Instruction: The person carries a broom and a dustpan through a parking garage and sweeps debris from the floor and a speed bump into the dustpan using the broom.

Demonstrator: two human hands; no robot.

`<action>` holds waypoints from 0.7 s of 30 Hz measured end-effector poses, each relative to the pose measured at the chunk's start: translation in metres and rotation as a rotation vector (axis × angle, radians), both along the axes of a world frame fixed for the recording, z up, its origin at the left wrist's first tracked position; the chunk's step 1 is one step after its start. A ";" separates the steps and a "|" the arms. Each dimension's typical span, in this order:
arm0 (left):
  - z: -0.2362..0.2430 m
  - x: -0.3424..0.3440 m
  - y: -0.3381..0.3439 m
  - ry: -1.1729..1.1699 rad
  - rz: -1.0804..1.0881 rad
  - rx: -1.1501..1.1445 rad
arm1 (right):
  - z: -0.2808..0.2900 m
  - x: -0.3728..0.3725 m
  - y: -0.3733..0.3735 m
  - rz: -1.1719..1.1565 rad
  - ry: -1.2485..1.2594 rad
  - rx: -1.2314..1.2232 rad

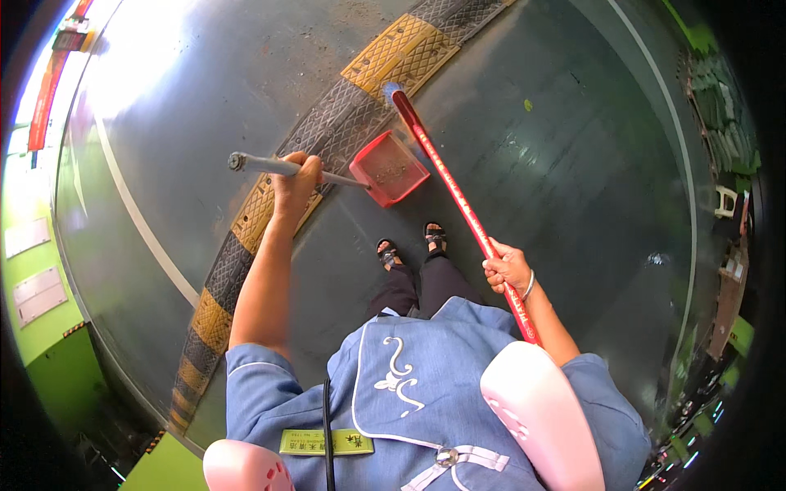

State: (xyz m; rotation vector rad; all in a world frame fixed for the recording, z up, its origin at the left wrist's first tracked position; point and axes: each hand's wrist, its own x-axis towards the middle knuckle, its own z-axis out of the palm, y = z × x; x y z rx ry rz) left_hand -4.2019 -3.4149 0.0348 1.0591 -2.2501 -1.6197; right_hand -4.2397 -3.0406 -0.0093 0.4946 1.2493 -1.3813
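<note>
My left hand (296, 182) is closed round the grey handle of a red dustpan (390, 169), whose pan rests on the floor ahead of my feet with some dirt in it. In my right hand (508, 268) is the red stick of a broom (458, 192), fingers wrapped round it. The broom slants away to the far left, and its bluish bristles (393, 92) touch or hover just over the speed bump; which of the two I cannot tell. The dustpan lies beside the bump, a little nearer than the bristles.
A black and yellow rubber speed bump (401, 53) crosses the dark floor (565, 204) diagonally. Loose dirt (307, 41) is scattered beyond it, and a small green leaf (528, 105) lies to the right. A white stool (725, 201) and grey-green piled material (712, 106) stand at the right edge.
</note>
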 end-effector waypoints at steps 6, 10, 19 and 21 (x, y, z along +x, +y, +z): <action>-0.005 0.005 0.027 -0.023 0.116 -0.017 | -0.073 -0.064 -0.049 0.409 0.474 0.371; -0.005 0.000 0.032 -0.042 0.134 0.018 | -0.088 -0.031 -0.056 0.450 0.137 0.162; 0.005 0.077 0.029 0.104 0.208 0.058 | -0.030 -0.078 0.016 0.328 0.150 0.088; -0.003 0.091 0.025 0.127 0.254 0.081 | -0.056 -0.103 -0.001 0.416 0.444 0.202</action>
